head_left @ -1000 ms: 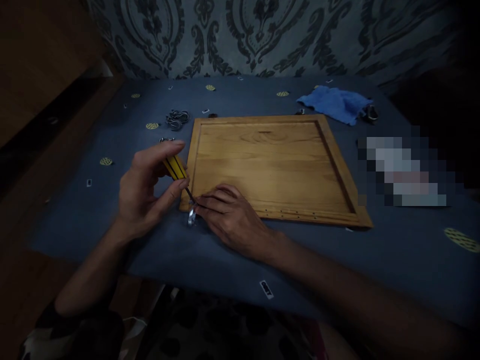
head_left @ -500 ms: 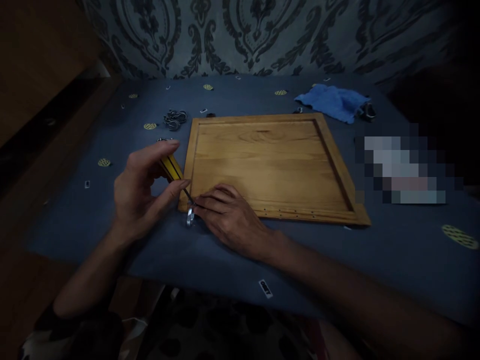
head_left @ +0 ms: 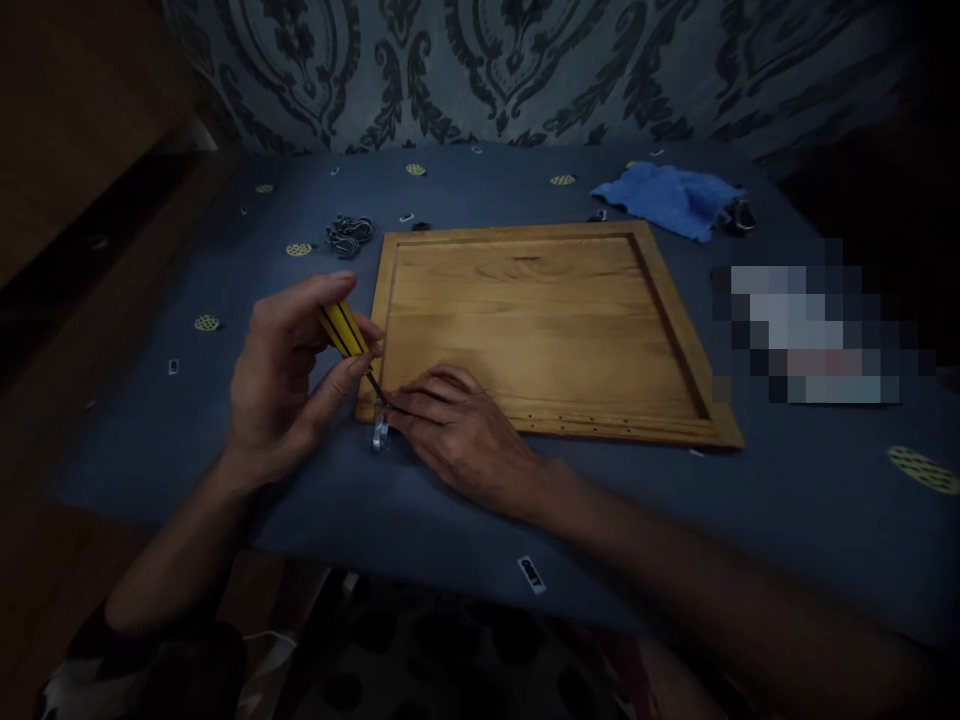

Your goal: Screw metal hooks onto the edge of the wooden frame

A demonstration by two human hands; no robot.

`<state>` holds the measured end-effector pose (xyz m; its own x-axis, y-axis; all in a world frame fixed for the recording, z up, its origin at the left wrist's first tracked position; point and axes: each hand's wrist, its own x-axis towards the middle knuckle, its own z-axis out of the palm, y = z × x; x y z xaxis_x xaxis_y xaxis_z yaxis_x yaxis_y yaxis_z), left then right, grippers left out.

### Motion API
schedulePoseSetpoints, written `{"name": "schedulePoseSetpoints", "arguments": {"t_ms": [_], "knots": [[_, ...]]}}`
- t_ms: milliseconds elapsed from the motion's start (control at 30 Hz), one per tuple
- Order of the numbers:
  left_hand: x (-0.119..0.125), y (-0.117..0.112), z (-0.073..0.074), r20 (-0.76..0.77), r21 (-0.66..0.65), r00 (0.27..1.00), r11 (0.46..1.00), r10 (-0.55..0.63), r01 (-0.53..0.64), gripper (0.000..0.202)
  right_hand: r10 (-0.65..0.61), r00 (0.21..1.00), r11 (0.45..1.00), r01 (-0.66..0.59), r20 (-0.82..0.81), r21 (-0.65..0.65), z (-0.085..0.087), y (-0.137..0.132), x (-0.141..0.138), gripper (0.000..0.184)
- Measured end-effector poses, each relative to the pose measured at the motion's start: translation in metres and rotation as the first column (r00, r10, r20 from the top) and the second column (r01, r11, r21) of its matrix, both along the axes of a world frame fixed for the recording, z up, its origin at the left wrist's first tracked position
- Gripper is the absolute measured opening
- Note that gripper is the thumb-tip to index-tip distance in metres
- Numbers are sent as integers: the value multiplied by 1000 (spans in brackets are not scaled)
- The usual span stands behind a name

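Observation:
My left hand holds a screwdriver by its yellow-and-black handle, between the thumb and curled fingers. The shaft slants down to the near left corner of a framed wooden panel, which lies flat. A small shiny metal fitting juts out over the panel's edge there. My right hand rests across the near edge with its fingers closed together, the fingertips against the fitting beside the screwdriver tip. Those fingertips hide the tip and any screw. Several small dark holes run along the near frame strip.
Several dark metal pieces lie in a heap behind the panel's left side. A crumpled blue cloth sits at the back right, beside a dark shiny object. Patterned blue cloth covers the surface. A blurred-out patch is at the right.
The left-hand fingers have shifted around the screwdriver handle, and a fingertip now shows on its far side. The right hand and the panel have stayed in place.

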<state>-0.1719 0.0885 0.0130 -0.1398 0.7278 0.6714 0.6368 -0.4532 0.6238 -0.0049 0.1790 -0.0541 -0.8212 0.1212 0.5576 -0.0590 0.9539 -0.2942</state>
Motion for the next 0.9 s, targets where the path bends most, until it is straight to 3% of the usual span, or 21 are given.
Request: {"name": "schedulePoseSetpoints", "arguments": {"t_ms": [200,367,900], "knots": [[0,0,4,38,113,996,990,83,-86,53,29,1000,999,-29,-11,-16,2,0,1,24],[-1,-1,2,46,83,998,996,42,-45,56,24,1000,1000,-24,8,-11,3,0,1,25],[-9,-2,-6,28,54,996,995,80,-82,60,32,999,999,-32,-4,1,1,2,0,25]]}}
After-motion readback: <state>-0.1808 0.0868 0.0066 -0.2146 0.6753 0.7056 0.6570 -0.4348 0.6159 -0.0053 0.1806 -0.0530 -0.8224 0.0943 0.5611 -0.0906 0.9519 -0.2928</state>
